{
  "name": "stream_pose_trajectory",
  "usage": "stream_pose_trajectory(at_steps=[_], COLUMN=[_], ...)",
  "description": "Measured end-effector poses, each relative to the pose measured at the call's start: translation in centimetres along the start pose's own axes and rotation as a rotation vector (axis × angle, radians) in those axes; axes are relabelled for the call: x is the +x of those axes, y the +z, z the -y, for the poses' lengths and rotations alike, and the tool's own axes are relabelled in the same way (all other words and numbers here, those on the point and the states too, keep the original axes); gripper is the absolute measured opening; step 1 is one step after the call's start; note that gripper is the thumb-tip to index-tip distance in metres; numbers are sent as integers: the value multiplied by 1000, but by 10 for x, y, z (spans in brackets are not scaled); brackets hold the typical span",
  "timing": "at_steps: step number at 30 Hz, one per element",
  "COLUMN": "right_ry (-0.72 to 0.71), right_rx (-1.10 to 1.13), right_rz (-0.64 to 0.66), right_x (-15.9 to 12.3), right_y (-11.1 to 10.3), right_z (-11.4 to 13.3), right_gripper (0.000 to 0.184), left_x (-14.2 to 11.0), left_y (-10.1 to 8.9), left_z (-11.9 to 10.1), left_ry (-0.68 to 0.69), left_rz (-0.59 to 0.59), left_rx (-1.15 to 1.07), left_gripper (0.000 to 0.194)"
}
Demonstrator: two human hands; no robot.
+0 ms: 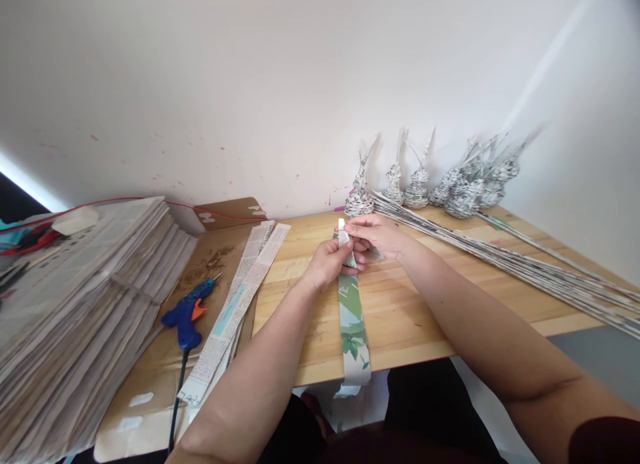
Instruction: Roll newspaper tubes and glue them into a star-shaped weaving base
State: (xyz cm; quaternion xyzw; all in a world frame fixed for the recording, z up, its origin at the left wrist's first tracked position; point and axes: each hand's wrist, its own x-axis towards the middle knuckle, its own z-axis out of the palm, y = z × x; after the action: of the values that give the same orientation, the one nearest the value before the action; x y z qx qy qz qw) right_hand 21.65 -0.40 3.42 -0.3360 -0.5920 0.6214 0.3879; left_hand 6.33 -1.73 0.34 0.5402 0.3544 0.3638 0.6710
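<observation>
A long green and white printed paper strip [353, 317] runs down from my hands and over the table's front edge. My left hand [330, 259] grips it near its upper end, thumb on top. From the right, my right hand [371, 237] pinches the same strip's narrow, folded white tip with thumb and fingers. The fingers of both hands partly hide that upper part. To the left lie several newspaper strips [240, 307], overlapping lengthwise, apart from my hands.
A blue glue gun [186, 315] lies on cardboard [205, 254] beside a tall newspaper stack [100, 317]. Several woven paper figures [417, 187] stand along the wall. A bundle of thin paper rods [480, 257] crosses the wooden table [410, 331] to the right.
</observation>
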Motion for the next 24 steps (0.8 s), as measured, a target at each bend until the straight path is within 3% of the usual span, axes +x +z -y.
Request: stream_pose_trajectory(at_steps=[10,18,24], right_ry=[13,9,9], right_rx=[12,2,15], right_rz=[0,-229,-248], right_x=[-3,3,5], right_y=[3,1,1], right_z=[0,-1,-4], right_gripper=[39,33,35], left_x=[-1,1,0], left_y=[0,1,5], left_z=[0,4,3], left_ry=[-23,19,39], left_rz=[70,49,4], left_rx=[49,164,233], left_gripper=[47,45,38])
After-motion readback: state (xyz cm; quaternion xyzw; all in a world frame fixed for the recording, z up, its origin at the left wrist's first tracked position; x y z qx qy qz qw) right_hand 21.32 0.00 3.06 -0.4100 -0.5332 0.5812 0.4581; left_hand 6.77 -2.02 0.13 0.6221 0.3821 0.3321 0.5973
